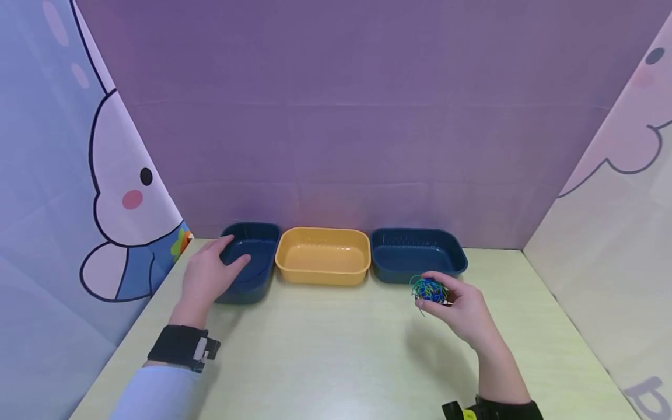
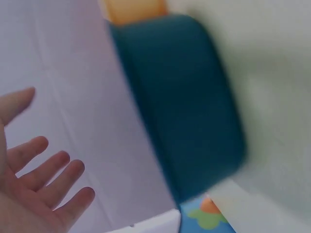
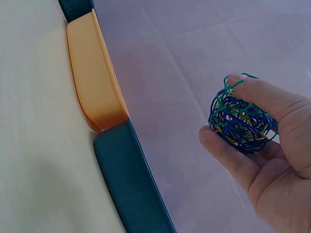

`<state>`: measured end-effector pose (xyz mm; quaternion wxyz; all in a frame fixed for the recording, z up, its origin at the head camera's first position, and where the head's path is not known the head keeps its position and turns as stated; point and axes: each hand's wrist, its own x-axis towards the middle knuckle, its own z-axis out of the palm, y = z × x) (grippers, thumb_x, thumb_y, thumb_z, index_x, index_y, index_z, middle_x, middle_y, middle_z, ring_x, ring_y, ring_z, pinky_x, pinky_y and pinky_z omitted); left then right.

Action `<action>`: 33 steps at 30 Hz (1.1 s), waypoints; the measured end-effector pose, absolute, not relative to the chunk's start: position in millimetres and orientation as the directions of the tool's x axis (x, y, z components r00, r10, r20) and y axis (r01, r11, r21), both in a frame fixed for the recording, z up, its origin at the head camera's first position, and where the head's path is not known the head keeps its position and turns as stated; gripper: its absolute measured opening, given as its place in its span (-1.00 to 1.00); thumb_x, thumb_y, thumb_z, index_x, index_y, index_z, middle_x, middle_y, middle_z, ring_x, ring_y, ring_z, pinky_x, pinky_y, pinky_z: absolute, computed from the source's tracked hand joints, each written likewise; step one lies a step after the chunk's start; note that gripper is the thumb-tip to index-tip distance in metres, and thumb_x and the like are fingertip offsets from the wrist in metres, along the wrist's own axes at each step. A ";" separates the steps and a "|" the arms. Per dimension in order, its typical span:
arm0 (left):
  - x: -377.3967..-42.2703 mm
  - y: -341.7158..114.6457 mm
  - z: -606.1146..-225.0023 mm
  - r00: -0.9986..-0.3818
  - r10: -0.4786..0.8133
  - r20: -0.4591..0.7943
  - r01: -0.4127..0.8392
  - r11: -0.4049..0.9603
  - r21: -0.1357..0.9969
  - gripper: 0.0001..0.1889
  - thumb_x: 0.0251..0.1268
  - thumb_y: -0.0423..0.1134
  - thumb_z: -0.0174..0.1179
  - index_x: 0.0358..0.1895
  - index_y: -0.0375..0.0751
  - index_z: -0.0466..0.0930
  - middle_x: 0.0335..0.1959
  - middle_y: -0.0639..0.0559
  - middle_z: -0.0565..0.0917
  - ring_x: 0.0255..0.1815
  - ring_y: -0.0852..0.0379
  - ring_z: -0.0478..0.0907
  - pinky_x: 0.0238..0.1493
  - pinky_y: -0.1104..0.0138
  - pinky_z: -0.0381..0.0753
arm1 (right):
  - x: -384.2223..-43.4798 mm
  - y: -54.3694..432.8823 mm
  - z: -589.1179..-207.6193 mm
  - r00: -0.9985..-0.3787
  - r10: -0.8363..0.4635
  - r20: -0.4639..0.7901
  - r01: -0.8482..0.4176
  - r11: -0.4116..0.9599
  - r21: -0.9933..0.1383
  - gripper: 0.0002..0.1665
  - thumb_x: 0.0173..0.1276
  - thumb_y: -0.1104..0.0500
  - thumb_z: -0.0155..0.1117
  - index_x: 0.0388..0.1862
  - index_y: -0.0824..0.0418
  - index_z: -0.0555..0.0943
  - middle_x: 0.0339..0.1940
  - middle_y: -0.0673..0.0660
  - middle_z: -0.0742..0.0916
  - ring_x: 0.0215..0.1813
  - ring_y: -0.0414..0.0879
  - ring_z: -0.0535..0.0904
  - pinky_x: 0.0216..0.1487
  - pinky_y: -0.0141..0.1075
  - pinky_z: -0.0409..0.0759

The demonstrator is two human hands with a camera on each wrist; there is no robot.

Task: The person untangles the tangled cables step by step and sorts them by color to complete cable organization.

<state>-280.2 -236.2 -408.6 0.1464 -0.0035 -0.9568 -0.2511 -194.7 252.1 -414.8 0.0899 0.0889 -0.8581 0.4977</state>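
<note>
Between the thumb and fingers of my right hand (image 1: 468, 309) is a tangled ball of thin wire (image 1: 430, 290), blue, green and yellow. The right wrist view shows the wire ball (image 3: 240, 116) close up, with loose ends sticking out. That hand is raised above the table, in front of the right dark blue bin (image 1: 415, 277). My left hand (image 1: 210, 271) hovers by the left dark blue bin (image 1: 247, 297), fingers spread and nothing in them. In the left wrist view the left hand (image 2: 43, 189) appears apart from the blurred bin (image 2: 180, 107).
A yellow bin (image 1: 322, 277) stands between the two blue ones, all in a row at the back of the pale table (image 1: 336, 350). Behind them rises a purple cloth wall (image 1: 336, 128). Printed cloth panels (image 1: 47, 192) close off both sides.
</note>
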 end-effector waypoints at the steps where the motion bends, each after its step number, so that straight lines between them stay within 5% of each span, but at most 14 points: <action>1: -277.9 -231.9 -405.1 -0.956 -0.064 0.286 0.095 0.855 0.510 -0.13 0.35 0.27 0.25 0.54 -0.21 0.27 0.48 -0.36 0.31 0.45 -0.40 0.25 0.30 -0.31 0.34 | -194.6 252.2 -414.8 -0.968 -0.062 0.242 -0.241 0.489 -0.838 -0.41 0.21 0.14 0.60 0.23 0.06 0.65 0.09 0.27 0.65 -0.12 0.08 0.65 -0.25 -0.29 0.72; 5: -269.3 -213.4 -394.9 -0.942 -0.023 0.336 0.187 0.793 0.579 -0.01 0.25 0.40 0.24 0.59 -0.14 0.20 0.55 -0.26 0.24 0.52 -0.35 0.16 0.35 -0.32 0.26 | -194.5 252.1 -415.1 -0.969 -0.061 0.239 -0.238 0.492 -0.838 -0.41 0.21 0.14 0.60 0.23 0.06 0.64 0.07 0.26 0.65 -0.13 0.08 0.65 -0.25 -0.28 0.72; 15: -245.2 -166.5 -404.9 -0.921 0.021 0.389 0.323 0.599 0.733 -0.08 0.22 0.26 0.38 0.58 0.04 0.24 0.57 -0.07 0.26 0.52 -0.15 0.25 0.38 -0.23 0.29 | -193.6 252.7 -413.5 -0.968 -0.075 0.240 -0.247 0.475 -0.845 -0.41 0.21 0.13 0.61 0.23 0.04 0.64 0.08 0.27 0.65 -0.13 0.09 0.66 -0.24 -0.27 0.73; 33: -236.7 -136.2 -416.0 -0.904 0.109 0.413 0.408 0.503 0.762 -0.13 0.18 0.10 0.48 0.53 -0.07 0.33 0.52 -0.08 0.33 0.51 -0.12 0.27 0.42 -0.10 0.31 | -195.5 247.1 -416.2 -0.967 -0.099 0.235 -0.254 0.458 -0.852 -0.41 0.20 0.17 0.60 0.22 0.05 0.64 0.03 0.27 0.68 -0.15 0.08 0.68 -0.24 -0.25 0.73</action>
